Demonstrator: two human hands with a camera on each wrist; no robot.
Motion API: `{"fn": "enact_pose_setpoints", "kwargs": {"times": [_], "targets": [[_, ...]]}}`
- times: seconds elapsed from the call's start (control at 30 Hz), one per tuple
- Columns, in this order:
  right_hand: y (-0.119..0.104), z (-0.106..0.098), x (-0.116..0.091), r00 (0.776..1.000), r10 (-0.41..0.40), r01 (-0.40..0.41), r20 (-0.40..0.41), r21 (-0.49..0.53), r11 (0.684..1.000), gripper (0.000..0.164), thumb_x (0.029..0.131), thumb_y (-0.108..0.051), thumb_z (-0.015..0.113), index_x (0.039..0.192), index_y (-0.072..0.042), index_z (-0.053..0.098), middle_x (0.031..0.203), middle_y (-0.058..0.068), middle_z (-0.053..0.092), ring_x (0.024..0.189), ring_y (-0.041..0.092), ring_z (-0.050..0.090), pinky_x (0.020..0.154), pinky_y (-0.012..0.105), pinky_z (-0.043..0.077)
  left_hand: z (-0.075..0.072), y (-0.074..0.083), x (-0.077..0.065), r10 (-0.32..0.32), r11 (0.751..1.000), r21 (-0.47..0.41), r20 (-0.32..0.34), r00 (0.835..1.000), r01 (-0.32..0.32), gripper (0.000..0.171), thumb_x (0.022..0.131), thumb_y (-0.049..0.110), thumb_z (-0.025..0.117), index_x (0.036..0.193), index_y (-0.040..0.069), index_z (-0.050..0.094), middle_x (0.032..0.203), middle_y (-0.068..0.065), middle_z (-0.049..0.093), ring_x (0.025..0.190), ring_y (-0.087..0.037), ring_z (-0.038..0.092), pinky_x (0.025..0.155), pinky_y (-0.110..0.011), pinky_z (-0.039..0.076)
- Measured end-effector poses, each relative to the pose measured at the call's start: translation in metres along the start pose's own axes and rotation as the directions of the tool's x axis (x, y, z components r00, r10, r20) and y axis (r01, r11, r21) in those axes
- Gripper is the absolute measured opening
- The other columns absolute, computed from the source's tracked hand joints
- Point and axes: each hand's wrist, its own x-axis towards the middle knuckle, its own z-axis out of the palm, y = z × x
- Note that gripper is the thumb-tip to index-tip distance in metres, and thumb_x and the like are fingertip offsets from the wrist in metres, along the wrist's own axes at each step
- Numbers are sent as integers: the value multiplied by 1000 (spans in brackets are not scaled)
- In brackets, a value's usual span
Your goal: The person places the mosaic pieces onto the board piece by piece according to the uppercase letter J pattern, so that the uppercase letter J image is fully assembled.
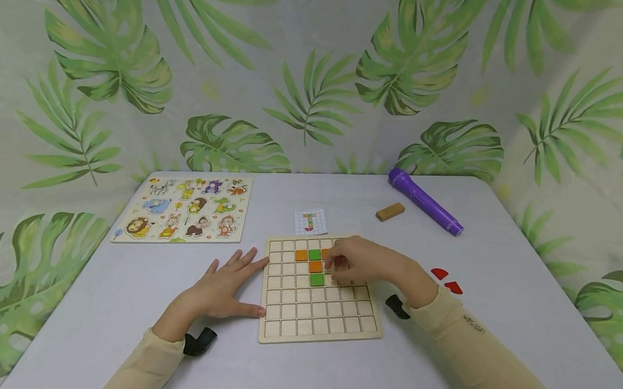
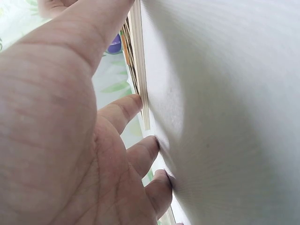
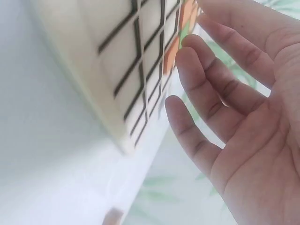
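Note:
A square wooden grid board [image 1: 296,310] lies on the table. Three orange tiles [image 1: 301,255] and two green tiles [image 1: 316,280] sit in its upper cells. My right hand [image 1: 358,260] hovers over the board, fingers bent, fingertips at the rightmost orange tile [image 1: 325,254], which they partly cover. Whether they pinch it is hidden. In the right wrist view the other fingers [image 3: 187,70] curve loosely. My left hand [image 1: 221,286] lies spread at the board's left edge; its thumb and a fingertip touch that edge. Behind the board lies a small pattern card [image 1: 318,218].
An animal puzzle board [image 1: 184,241] lies at the back left. To the back right are a small wooden block [image 1: 390,212] and a purple microphone [image 1: 426,202]. Two red wedge pieces [image 1: 440,273] lie right of my right wrist. A leaf-print cloth [image 1: 313,148] hangs behind the table.

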Motion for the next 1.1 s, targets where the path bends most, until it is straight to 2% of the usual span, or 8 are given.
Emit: {"fn": "enact_pose_setpoints", "kwargs": {"times": [0.27, 0.57, 0.8, 1.0, 1.1], "targets": [[18, -16, -26, 996, 78, -78, -31, 7, 997, 16, 99, -19, 78, 114, -14, 78, 99, -7, 69, 93, 11, 62, 86, 29, 55, 1, 0, 0, 0, 1000, -4, 3, 1000, 0, 108, 83, 68, 83, 171, 27, 33, 181, -13, 17, 167, -47, 13, 125, -83, 7], [41, -34, -62, 988, 114, -115, -105, 1, 993, 21, 100, -19, 77, 118, -10, 76, 105, 0, 74, 98, 14, 66, 93, 48, 60, 1, -1, 0, 0, 1000, -7, 7, 1000, 0, 109, 84, 68, 82, 171, 28, 31, 181, -13, 17, 167, -47, 13, 124, -84, 7], [58, -42, -87, 977, 137, -141, -164, -10, 990, 22, 98, -17, 80, 117, -8, 76, 109, 6, 78, 99, 18, 70, 93, 51, 61, -1, 1, -1, 1, 1000, -12, 7, 1000, -1, 108, 85, 67, 82, 171, 27, 31, 181, -14, 17, 167, -48, 13, 124, -83, 6], [64, -40, -110, 965, 222, -221, -137, 19, 975, 28, 97, -21, 81, 122, -9, 76, 112, 2, 77, 105, 20, 70, 97, 52, 60, -3, 3, -2, 1, 1000, -10, 9, 1000, -1, 108, 85, 67, 82, 171, 27, 31, 181, -14, 17, 167, -48, 13, 124, -84, 6], [65, -36, -121, 964, 236, -234, -125, 30, 972, 30, 96, -23, 83, 122, -10, 76, 109, 0, 75, 102, 18, 68, 93, 46, 61, -4, 3, -2, 3, 1000, -3, 7, 1000, -2, 108, 85, 68, 82, 171, 27, 31, 181, -14, 17, 166, -48, 13, 124, -84, 7]]}}
